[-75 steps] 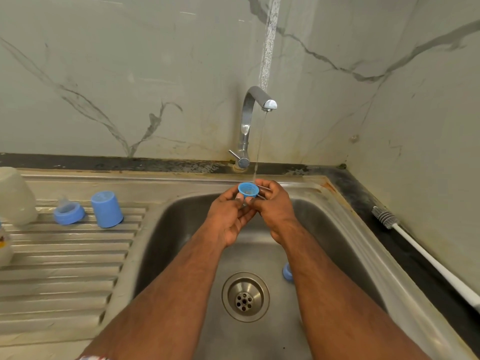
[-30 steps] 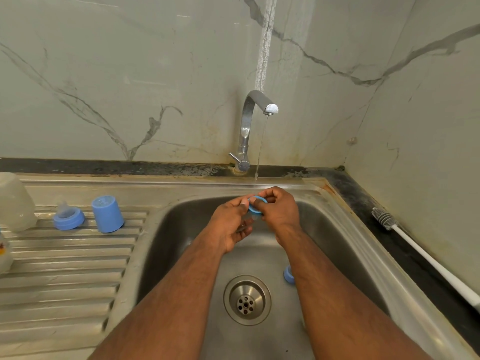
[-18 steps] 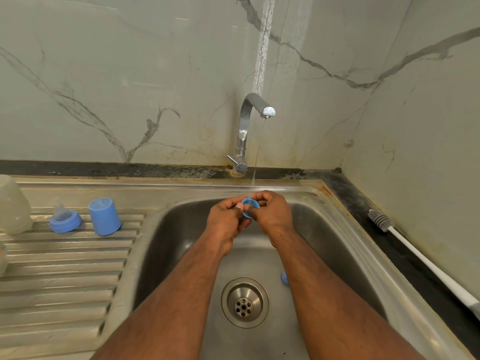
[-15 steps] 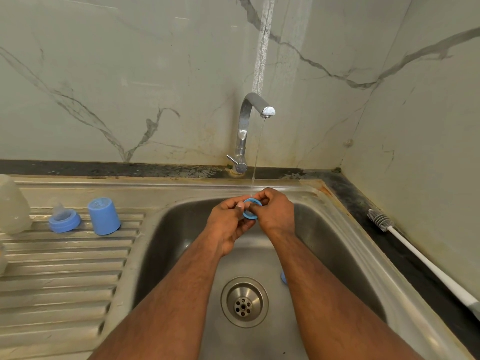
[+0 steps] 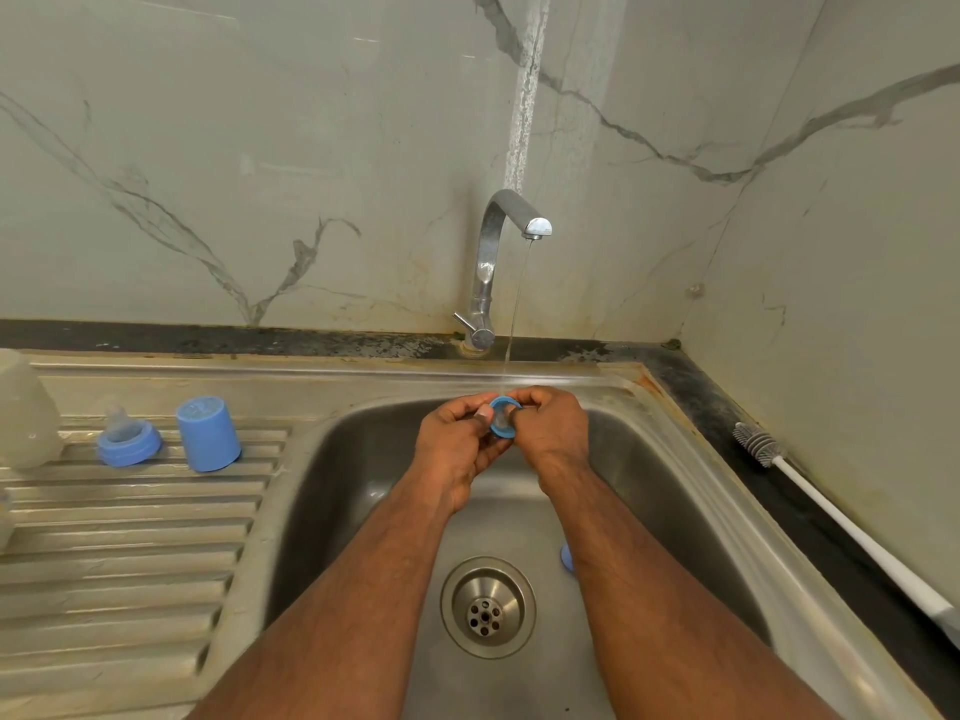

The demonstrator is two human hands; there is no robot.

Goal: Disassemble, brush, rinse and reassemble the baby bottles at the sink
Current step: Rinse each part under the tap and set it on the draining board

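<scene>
Both hands hold a small blue bottle ring [image 5: 503, 419] over the sink basin [image 5: 649, 491], right under the thin stream from the tap [image 5: 498, 252]. My left hand [image 5: 457, 444] pinches its left side with the thumb against its opening. My right hand [image 5: 550, 428] curls round its right side. On the ribbed draining board [image 5: 130, 537] stand a blue ring with a clear teat [image 5: 127, 439], a blue cap [image 5: 208, 433] and a cloudy bottle body [image 5: 23, 407] at the left edge. Another blue part [image 5: 566, 557] lies in the basin, mostly hidden behind my right forearm.
A white-handled bottle brush [image 5: 831, 517] lies on the dark counter strip along the right wall. The drain [image 5: 487, 608] sits in the basin's middle. Marble walls close off the back and right.
The blue ring has come down from the raised spot under the stream, and my fingers have turned it between both hands. The view has shifted slightly.
</scene>
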